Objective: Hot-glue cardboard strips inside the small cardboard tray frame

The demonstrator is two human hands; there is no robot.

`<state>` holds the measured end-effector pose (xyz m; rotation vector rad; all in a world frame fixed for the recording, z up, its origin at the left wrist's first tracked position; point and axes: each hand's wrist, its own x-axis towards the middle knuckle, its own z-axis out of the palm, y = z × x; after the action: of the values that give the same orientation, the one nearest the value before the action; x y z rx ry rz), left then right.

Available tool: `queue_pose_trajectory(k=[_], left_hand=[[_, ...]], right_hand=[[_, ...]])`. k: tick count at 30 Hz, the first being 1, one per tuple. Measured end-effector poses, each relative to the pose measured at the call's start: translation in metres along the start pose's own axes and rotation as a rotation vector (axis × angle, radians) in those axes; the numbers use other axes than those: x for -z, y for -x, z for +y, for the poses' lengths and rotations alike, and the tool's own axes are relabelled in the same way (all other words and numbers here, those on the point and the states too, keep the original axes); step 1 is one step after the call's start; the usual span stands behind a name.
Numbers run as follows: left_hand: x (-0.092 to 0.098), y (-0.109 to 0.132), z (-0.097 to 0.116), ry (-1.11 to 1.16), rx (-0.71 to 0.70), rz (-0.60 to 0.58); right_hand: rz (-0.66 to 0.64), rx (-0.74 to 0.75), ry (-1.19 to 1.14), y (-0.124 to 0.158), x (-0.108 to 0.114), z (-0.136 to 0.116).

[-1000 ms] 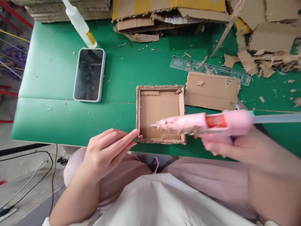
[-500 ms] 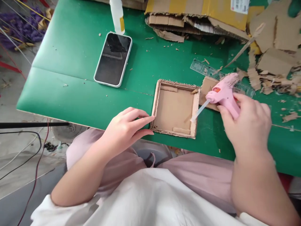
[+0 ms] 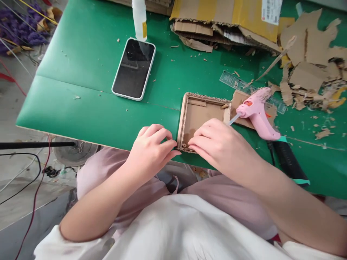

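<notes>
The glue gun point(image 3: 257, 115) now lies released; left hand point(image 3: 151, 150) and right hand point(image 3: 218, 144) pinch the cardboard tray point(image 3: 202, 113) corner at the bench point(image 3: 81, 108) near edge; steady pressure seems needed.

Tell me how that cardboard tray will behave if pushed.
Probably light: the tray is thin corrugated cardboard, so it should slide easily on the smooth table. Its base looks stiff, but the rough-cut walls may flex or come loose.

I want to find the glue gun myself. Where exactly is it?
Start at the green table. Right of the shallow square cardboard tray near its front edge, the glue gun lies partly on a flat cardboard piece. It is the only pink thing on the table.
</notes>
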<state>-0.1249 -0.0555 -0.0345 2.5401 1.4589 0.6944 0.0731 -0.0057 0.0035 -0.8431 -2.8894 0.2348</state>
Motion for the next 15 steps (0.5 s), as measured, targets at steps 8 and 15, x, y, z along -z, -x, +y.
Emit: queue_pose_trajectory(k=[8, 15], left_hand=[[-0.002, 0.0, 0.001, 0.005, 0.002, 0.011], [-0.003, -0.001, 0.002, 0.001, -0.002, 0.011]], right_hand=[[-0.249, -0.134, -0.088, -0.011, -0.001, 0.003], [-0.357, -0.152, -0.117, -0.017, 0.0, 0.003]])
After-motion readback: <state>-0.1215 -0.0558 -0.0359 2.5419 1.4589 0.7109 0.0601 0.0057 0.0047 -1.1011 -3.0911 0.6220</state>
